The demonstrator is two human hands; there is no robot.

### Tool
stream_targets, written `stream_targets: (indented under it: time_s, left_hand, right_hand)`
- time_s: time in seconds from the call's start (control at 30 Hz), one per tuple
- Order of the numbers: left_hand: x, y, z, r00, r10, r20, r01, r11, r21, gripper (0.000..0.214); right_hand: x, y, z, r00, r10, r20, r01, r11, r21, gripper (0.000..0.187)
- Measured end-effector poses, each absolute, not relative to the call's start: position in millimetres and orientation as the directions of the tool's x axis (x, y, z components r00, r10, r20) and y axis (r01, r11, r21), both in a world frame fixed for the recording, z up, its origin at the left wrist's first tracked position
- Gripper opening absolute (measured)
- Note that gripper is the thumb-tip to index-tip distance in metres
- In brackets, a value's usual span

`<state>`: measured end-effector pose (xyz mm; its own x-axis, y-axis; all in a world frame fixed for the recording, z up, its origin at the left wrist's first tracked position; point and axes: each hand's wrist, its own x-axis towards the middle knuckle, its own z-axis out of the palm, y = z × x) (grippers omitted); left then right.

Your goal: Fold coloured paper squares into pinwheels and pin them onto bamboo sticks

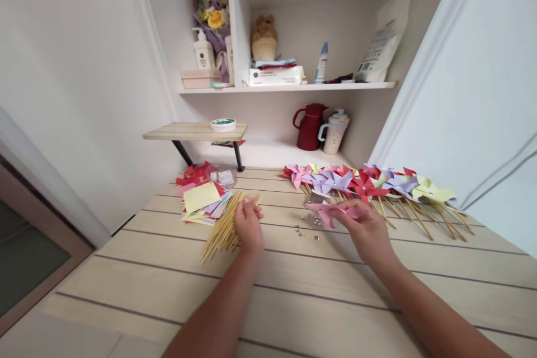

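My left hand rests on a loose pile of thin wooden sticks on the pale wooden table, its fingers curled and pinching at the stick tips. My right hand is closed on a pink folded paper pinwheel, held just above the table. Several small metal pins lie scattered between my hands. A stack of coloured paper squares sits left of the sticks. A row of finished pinwheels on sticks lies to the right, behind my right hand.
A small wooden riser with a round tin stands at the back left. A red jug and a speckled mug sit at the back. A shelf above holds bottles, tissues and a plush toy. Walls close in on both sides.
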<state>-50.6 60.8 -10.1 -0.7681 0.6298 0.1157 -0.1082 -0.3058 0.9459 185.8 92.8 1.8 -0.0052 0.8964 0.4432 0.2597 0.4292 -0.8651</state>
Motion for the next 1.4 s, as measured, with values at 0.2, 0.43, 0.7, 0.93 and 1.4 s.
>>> stream_targets:
  time_s: [0.2, 0.43, 0.7, 0.93, 1.4]
  left_hand:
    - [-26, 25, 21, -0.552, 0.808, 0.206, -0.093, -0.305, 0.948, 0.034]
    - [-100, -18, 35, -0.588, 0.732, 0.344, 0.301, -0.196, 0.933, 0.031]
    - [-150, -20, 27, -0.363, 0.849, 0.384, 0.913, 0.243, 0.327, 0.026]
    - [-146, -10, 21, -0.309, 0.916, 0.256, 0.947, 0.322, -0.008, 0.029]
    - [-138, 8, 24, -0.22, 0.94, 0.261, 0.958, 0.259, -0.125, 0.034]
  right_hand:
    - [184, 94, 4, 0.044, 0.934, 0.354, 0.257, 0.332, -0.907, 0.024]
    - [183, 97, -1, 0.012, 0.926, 0.378, 0.183, 0.37, -0.911, 0.025]
    - [185, 98, -6, -0.056, 0.895, 0.442, 0.217, 0.443, -0.87, 0.024]
    - [188, 99, -1, -0.043, 0.9, 0.433, 0.216, 0.432, -0.876, 0.025]
    - [189, 97, 4, -0.076, 0.902, 0.425, 0.234, 0.431, -0.871, 0.025]
